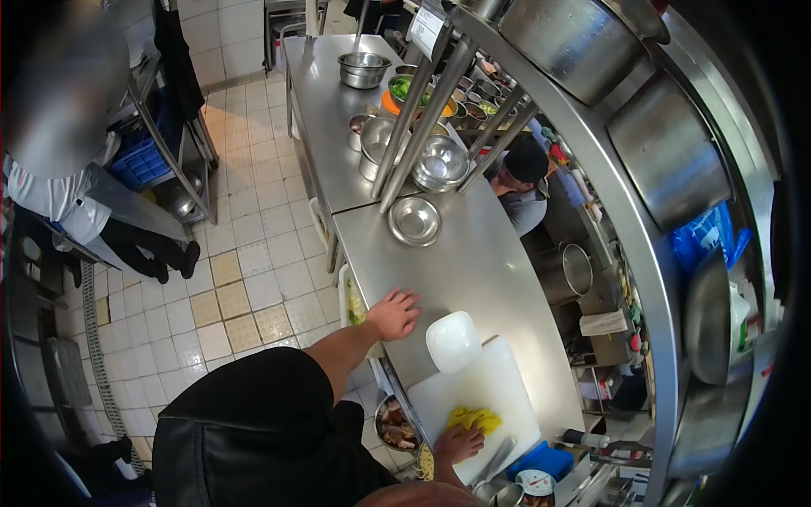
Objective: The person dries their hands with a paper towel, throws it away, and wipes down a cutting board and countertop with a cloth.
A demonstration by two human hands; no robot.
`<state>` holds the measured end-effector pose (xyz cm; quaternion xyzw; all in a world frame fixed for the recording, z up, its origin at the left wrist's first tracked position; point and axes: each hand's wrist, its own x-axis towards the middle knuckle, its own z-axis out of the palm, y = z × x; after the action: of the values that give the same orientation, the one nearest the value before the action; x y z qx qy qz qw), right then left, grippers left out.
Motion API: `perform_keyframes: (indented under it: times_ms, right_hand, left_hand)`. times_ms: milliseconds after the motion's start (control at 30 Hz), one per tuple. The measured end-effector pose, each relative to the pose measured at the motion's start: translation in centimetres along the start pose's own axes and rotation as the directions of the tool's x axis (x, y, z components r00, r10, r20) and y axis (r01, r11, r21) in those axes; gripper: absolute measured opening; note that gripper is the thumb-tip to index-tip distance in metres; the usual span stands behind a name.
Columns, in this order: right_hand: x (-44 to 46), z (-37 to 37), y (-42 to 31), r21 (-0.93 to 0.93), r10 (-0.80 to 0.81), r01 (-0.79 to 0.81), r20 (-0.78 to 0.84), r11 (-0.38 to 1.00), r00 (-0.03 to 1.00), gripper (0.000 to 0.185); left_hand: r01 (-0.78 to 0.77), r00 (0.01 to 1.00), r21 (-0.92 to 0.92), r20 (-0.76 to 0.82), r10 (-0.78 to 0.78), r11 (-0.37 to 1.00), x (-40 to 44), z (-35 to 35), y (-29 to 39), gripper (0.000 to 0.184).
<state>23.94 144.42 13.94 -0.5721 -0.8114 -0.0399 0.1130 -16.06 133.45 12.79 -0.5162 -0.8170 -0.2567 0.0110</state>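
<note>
My left hand (394, 314) is open, fingers spread, at the near edge of the steel table (481, 270). It holds nothing and is nearest a white square-sided bowl (453, 342). The bowl stands at a corner of a white cutting board (515, 389). On the board lies a soft, bright yellow heap (475, 419); whether it is cloth or food I cannot tell. My right hand (459, 444) has its fingers curled against the heap's near side, partly hiding it. Beside that hand lies a knife (498, 457) with a broad blade.
Metal bowls (415, 221) stand farther along the table. An overhead shelf (638, 245) carries large pots (574, 46). Below the table edge is a pan of brown food (396, 424). A blue container (541, 461) sits past the board. One co-worker (525, 182) is across the table, another (93, 203) at left.
</note>
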Motion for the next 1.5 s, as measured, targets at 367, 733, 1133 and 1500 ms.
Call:
perform_keyframes:
  times_ms: [367,733,1133,1500]
  right_hand:
    - [-0.1,0.1,-0.2,-0.004,0.009,-0.009,0.012,1.000,1.000,0.049]
    - [-0.3,0.1,0.2,0.049,-0.003,0.002,0.019,0.999,1.000,0.053]
    - [-0.4,0.9,0.5,0.010,-0.029,0.029,-0.008,1.000,1.000,0.051]
    - [-0.1,0.0,-0.3,0.018,0.018,-0.019,0.017,1.000,1.000,0.053]
  left_hand:
    - [-0.021,1.000,0.032,-0.013,0.021,0.999,-0.1,-0.2,-0.1,0.041]
    - [-0.008,1.000,0.006,-0.007,0.008,1.000,-0.3,0.0,0.0,0.041]
    - [-0.005,1.000,0.005,-0.004,0.005,1.000,0.1,0.6,-0.4,0.040]
    - [-0.003,1.000,0.004,0.004,0.003,1.000,0.1,0.3,-0.2,0.041]
